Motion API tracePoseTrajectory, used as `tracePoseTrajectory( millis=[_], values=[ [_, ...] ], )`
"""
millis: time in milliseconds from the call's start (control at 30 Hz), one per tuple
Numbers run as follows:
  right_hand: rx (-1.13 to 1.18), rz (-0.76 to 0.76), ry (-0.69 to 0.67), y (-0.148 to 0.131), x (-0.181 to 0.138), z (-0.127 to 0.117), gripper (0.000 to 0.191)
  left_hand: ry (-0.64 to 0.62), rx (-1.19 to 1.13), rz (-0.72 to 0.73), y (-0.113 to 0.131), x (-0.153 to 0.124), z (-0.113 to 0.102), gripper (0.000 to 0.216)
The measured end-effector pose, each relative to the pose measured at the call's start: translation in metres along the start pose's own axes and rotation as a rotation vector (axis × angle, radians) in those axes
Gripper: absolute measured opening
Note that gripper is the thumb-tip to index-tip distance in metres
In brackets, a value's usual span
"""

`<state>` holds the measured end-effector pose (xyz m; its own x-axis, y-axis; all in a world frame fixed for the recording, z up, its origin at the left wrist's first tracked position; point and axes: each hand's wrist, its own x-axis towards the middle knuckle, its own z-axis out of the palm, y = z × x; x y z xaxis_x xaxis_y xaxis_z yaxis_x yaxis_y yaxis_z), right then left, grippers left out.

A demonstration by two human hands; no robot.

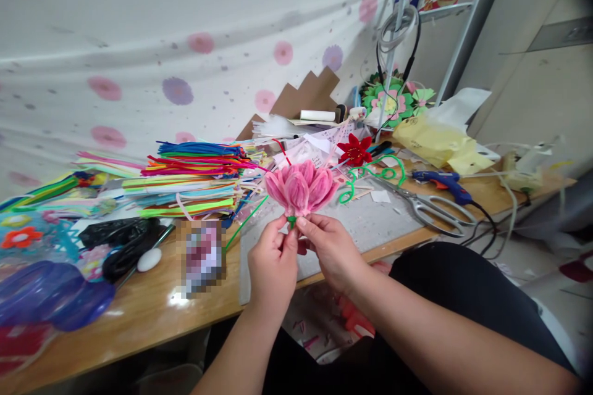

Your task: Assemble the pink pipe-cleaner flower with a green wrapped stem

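Observation:
A pink pipe-cleaner flower (301,187) is held upright over the front edge of the table. At its base shows a short green stem (291,221). My left hand (274,253) pinches this stem between thumb and fingers. From the other side, my right hand (330,247) has its thumb and fingers closed at the flower's base, touching the stem too. The lower end of the stem is hidden by my fingers. Beneath and behind the flower lies a grey cutting mat (370,222).
Bundles of coloured pipe cleaners (194,160) are stacked at the left. On the right lie scissors (435,208) and a blue glue gun (442,182) with its cord. A red flower (355,150) and a curly green pipe cleaner (401,166) are behind. A purple balloon-like object (50,296) sits front left.

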<state>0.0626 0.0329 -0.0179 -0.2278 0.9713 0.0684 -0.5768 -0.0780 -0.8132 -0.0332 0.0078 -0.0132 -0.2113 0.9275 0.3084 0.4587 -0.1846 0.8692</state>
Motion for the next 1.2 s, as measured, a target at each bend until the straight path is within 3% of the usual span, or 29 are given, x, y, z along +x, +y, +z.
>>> tracePoseTrajectory(
  millis=[233,400,467,567,633,833,900,1033,1200],
  values=[
    [0.062,0.074,0.001,-0.005,0.002,-0.008,0.030,-0.104,-0.158,-0.043,0.005,-0.002,-0.004,0.035],
    [0.107,0.186,-0.111,-0.018,0.003,-0.019,0.029,0.014,-0.302,-0.040,0.002,0.014,-0.009,0.022],
    [0.111,0.259,-0.158,-0.022,0.003,-0.022,0.028,-0.088,-0.479,-0.165,0.002,0.020,-0.005,0.024],
    [0.126,0.335,-0.201,-0.025,0.002,-0.024,0.024,-0.382,-0.759,-0.399,0.004,0.023,0.007,0.035],
    [0.143,0.365,-0.206,-0.026,0.001,-0.024,0.020,-0.467,-0.880,-0.512,0.006,0.022,0.014,0.040],
    [0.097,0.386,-0.119,-0.023,-0.007,-0.025,0.015,-0.471,-0.971,-0.697,0.013,0.022,0.021,0.049],
    [0.018,0.352,-0.132,-0.021,-0.010,-0.027,0.020,-0.426,-0.990,-0.687,0.015,0.025,0.021,0.048],
    [-0.140,0.305,-0.113,-0.017,-0.015,-0.033,0.032,-0.199,-1.055,-0.637,0.016,0.029,0.025,0.027],
    [-0.171,0.227,0.019,-0.015,-0.018,-0.037,0.034,-0.193,-1.130,-0.624,0.011,0.027,0.035,0.021]
  ],
)
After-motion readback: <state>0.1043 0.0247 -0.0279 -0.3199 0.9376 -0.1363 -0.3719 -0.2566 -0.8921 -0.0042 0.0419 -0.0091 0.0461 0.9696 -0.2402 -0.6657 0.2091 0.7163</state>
